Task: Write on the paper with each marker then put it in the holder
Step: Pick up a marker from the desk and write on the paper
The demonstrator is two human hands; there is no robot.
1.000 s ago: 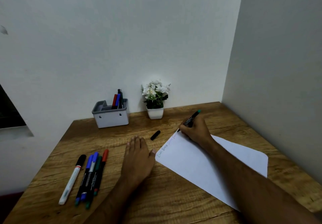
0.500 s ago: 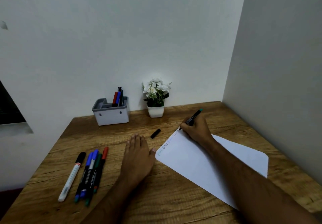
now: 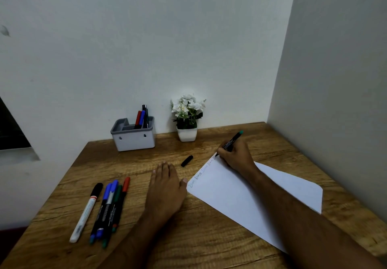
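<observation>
Your right hand grips the marker, its tip on the paper; your left hand lies flat, fingers released, thumb at the paper's edge.

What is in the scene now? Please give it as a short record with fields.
right hand: holds a marker, tip on the paper
left hand: flat on the table, thumb at the paper's corner
loose cap: on the table, beside the paper
waiting markers: five, lying at the left
holder: by the wall, some markers inside
flower pot: right of the holder
</observation>
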